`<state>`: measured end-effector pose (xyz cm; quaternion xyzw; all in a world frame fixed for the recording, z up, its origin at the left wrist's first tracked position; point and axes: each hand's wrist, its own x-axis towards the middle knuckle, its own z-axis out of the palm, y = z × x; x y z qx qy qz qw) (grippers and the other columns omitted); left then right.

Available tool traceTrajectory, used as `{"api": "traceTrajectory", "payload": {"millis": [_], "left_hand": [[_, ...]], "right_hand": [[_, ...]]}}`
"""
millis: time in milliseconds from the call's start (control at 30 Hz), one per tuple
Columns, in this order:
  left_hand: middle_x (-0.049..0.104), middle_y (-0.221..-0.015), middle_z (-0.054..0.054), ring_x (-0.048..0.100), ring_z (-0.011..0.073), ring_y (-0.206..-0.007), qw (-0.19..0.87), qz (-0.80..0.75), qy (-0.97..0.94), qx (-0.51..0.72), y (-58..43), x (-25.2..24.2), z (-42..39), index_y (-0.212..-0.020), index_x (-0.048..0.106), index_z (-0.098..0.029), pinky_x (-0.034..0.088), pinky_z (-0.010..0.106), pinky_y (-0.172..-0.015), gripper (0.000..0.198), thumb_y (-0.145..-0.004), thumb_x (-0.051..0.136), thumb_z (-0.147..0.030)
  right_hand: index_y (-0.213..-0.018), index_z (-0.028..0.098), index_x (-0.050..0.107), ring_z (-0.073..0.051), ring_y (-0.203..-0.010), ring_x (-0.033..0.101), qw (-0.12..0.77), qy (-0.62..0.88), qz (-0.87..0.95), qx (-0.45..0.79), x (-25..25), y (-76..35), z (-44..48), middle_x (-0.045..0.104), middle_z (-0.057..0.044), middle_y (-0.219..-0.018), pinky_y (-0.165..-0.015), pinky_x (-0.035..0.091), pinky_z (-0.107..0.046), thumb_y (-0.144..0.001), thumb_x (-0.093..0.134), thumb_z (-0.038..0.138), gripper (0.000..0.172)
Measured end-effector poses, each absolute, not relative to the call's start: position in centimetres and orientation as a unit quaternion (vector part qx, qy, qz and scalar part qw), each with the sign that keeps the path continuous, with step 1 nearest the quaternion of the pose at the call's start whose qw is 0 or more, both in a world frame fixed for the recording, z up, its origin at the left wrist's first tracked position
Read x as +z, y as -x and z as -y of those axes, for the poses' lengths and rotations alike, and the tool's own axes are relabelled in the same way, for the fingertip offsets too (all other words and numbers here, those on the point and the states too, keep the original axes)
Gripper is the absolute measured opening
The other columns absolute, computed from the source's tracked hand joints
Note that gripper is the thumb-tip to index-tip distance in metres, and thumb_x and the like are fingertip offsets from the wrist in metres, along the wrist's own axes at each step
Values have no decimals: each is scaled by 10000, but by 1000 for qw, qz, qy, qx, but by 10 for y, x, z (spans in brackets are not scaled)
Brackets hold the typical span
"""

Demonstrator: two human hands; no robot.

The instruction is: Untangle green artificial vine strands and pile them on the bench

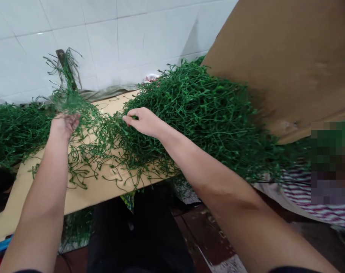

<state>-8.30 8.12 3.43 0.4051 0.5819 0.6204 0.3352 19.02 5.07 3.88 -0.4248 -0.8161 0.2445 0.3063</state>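
Note:
A big tangled heap of thin green plastic stems (201, 113) lies on a pale wooden board (87, 193). My left hand (63, 124) is raised and closed round a bunch of green stems (65, 91) that stands up above it and trails down to the board. My right hand (142, 120) rests on the near left edge of the big heap, fingers curled and pinching into the stems. A smaller pile of the same stems (13, 132) lies at the far left.
A white tiled wall (110, 38) stands behind the board. A large sheet of brown cardboard (289, 57) leans over the heap at the right. Striped cloth (317, 204) lies at the lower right. More green stems (76, 227) lie on the floor under the board.

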Motion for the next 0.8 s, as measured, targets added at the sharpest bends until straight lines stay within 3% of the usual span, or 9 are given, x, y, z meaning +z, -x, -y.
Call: {"api": "traceTrajectory", "payload": {"millis": [67,133,267,367,467,600,800], "left_hand": [[600,-686,47,593,120,-603,425,-608,-377,555,82,26,-61,-714,433,-160,477,266,-551,134,-843,444,-198],[613,-797,68,620,143,-624,402,-640,-388,528,85,25,-40,-833,485,-153,491,305,-590,66,-797,528,-188],[612,-886,71,621,141,-691,205,-649,-455,574,83,30,-6,-944,522,-146,488,307,-684,189,-774,561,-219],[623,-996,101,603,193,-913,172,-624,-574,502,57,21,1,-992,573,-135,463,351,-849,324,-729,614,-321],[606,-1097,116,555,245,-1030,170,-639,-642,388,25,2,-11,-1069,572,-143,418,380,-918,507,-624,704,-345],[639,-802,65,585,191,-763,181,-650,-628,387,12,-15,-32,-910,618,-135,447,303,-739,250,-711,601,-286],[534,-600,-21,501,101,-559,230,-597,-528,559,33,3,-33,-712,550,-152,367,203,-541,83,-691,605,-210]], "right_hand": [[-571,147,487,-78,-562,360,311,442,801,258,34,-190,-53,426,18,-559,-606,310,-250,-834,439,284,300],[-597,142,519,-82,-581,381,318,459,788,260,31,-192,-54,466,10,-588,-616,318,-249,-819,452,278,269],[-659,133,583,-106,-671,460,328,464,787,241,30,-190,-55,554,-15,-675,-683,348,-260,-787,485,214,180],[-659,137,598,-127,-764,504,332,441,799,237,29,-181,-52,595,-39,-763,-750,366,-274,-778,496,171,160],[-673,141,604,-135,-813,518,344,419,805,243,29,-173,-46,602,-53,-814,-786,374,-278,-779,502,158,148],[-673,135,603,-134,-785,519,345,432,803,222,33,-185,-42,602,-52,-797,-767,379,-278,-772,485,132,154],[-663,142,617,-140,-746,516,300,494,794,186,25,-220,-48,591,-43,-746,-735,384,-280,-765,483,185,174]]}}
